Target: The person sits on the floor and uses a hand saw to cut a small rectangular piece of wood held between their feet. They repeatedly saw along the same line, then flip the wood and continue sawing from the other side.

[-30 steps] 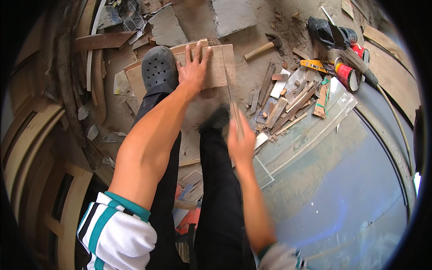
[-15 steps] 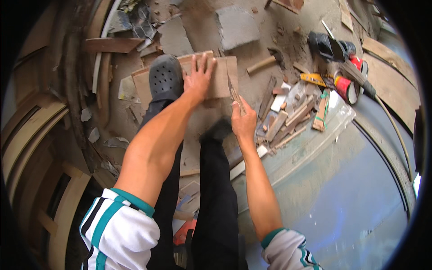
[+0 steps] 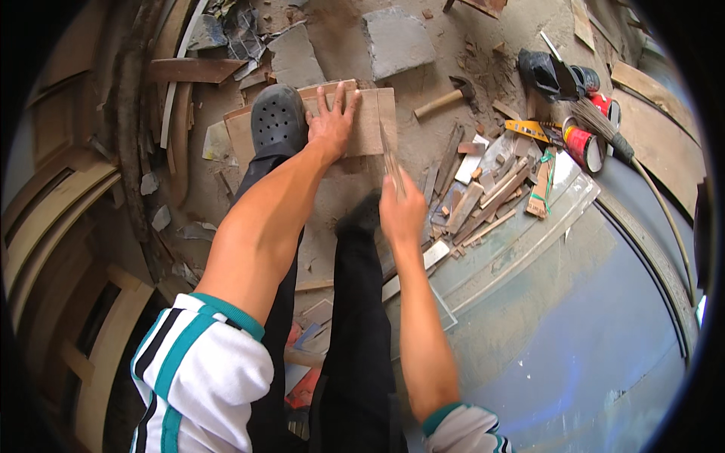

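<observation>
A thin brown wooden board [image 3: 368, 124] lies on the ground, a straight line running across it near its right end. My left hand [image 3: 331, 130] presses flat on the board with its fingers spread. Beside that hand, my grey clog [image 3: 277, 117] stands on the board. My right hand [image 3: 403, 208] is closed around the wooden handle of what looks like a handsaw [image 3: 390, 155], seen nearly edge-on. Its narrow blade meets the board's near edge along the line. Motion smears the right hand and the handle a little.
A hammer [image 3: 442, 100] lies beyond the board, near broken concrete slabs [image 3: 398, 43]. Right of my right hand is a heap of wood offcuts [image 3: 483, 198] by a glass sheet [image 3: 559, 302]. Red cans [image 3: 581, 148] and a brush [image 3: 602, 128] sit farther right; wooden frames [image 3: 68, 204] stand left.
My right hand has pulled the saw back toward my body along the line. My left hand and the clog stay in place on the board.
</observation>
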Demonstrator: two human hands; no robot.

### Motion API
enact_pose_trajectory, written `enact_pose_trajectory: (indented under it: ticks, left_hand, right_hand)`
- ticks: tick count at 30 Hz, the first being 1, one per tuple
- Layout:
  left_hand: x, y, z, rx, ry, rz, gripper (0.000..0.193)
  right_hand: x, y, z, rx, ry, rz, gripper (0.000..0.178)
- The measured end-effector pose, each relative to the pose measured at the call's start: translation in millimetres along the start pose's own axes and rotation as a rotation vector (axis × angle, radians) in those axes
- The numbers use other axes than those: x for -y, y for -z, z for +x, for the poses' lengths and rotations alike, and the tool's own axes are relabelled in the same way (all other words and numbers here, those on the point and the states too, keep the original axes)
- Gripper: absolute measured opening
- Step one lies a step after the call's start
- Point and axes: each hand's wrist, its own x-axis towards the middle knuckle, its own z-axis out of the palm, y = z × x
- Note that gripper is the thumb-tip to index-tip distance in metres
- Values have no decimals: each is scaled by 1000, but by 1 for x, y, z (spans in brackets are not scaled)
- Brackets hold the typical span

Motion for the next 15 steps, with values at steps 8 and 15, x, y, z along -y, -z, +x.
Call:
enact_pose_trajectory:
  ticks: [8, 15]
  left_hand:
    - [-2, -6, -5, -29, -41, -15, 128]
    - [8, -3, -3, -23, -27, -7, 128]
  right_hand:
    - [-9, 17, -25, -5, 88, 132, 37]
    - [44, 51, -84, -2, 10, 15, 39]
